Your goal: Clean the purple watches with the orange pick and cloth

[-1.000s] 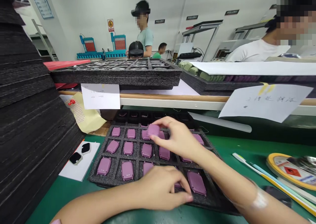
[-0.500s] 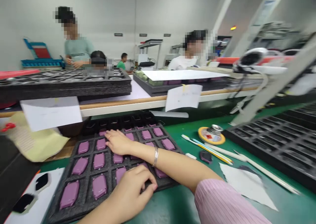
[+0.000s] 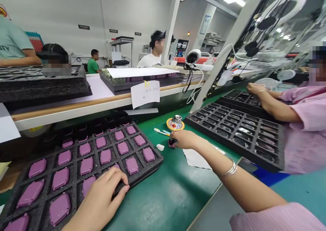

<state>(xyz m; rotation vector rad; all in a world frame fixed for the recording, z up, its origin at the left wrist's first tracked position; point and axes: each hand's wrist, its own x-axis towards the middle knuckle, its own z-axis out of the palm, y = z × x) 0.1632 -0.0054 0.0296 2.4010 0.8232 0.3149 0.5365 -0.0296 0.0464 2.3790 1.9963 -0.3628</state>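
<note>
My left hand (image 3: 103, 193) curls over the near right edge of a black foam tray (image 3: 142, 181), fingers and thumb bent around it. Several purple watch cases (image 3: 61, 209) sit in the tray's square pockets, face down. To the right, my right hand (image 3: 187, 139) reaches across the green bench with its fingers closed on a small dark watch case (image 3: 171, 142) with a purplish rim. My fingers partly cover that piece. A scrap of white paper (image 3: 196, 159) lies under the right wrist, and a toothbrush (image 3: 161, 132) points toward the fingertips.
Beyond my right hand stands a metal dispenser bottle (image 3: 177, 118) on a yellow tape roll (image 3: 175, 125). Another black tray (image 3: 270, 163) holds dark glassy pieces. A co-worker's arm (image 3: 275, 105) reaches over a tray at right. A shelf (image 3: 102, 105) overhangs the purple cases' tray.
My right hand has left the purple cases in the tray and moved right, closing on the dark watch case on the bench. My left hand stays at the tray edge. The view has turned right.
</note>
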